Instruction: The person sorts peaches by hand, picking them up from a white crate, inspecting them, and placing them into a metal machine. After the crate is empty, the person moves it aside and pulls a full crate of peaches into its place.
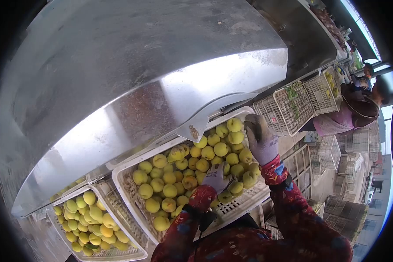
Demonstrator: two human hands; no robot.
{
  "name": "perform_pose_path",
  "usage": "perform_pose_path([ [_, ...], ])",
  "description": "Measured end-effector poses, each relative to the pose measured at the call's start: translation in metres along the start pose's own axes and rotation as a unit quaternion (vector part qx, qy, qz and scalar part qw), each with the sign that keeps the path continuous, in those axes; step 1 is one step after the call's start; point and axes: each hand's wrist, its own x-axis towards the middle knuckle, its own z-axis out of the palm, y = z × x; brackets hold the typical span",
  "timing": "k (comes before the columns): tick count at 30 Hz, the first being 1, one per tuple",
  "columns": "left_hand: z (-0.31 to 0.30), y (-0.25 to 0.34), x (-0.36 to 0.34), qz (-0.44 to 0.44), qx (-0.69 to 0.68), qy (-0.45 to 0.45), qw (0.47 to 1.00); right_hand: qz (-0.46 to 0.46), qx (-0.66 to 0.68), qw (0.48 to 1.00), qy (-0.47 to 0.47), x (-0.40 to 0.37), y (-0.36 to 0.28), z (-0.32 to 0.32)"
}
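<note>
Left crate (139, 253): pale plastic, at near left, filled with yellow-green fruit (91, 214), a few pieces more orange.
Metal housing (161, 48): large, grey and curved, arching across the far left and centre.
Middle crate (236, 210): wide and white, near centre, holding many round yellow-green peaches (169, 191).
Left hand (214, 177): gloved, in among the peaches, right of the crate's middle; its fingers are partly hidden, so I cannot tell whether it grasps one.
Right hand (263, 139): gloved, at the crate's far right corner, fingers bent; whether it grips the rim I cannot tell.
Slatted baskets (284, 99): far right, with green leaves (292, 97) in one.
Other person (358, 111): beside those baskets, farther right.
</note>
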Motion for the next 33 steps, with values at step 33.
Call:
perform_pose_path([
  [33,-0.119,-0.025,-0.157,0.09,-0.627,0.119,0.765,-0.017,-0.09,0.992,0.083,0.057,-0.14,0.088],
])
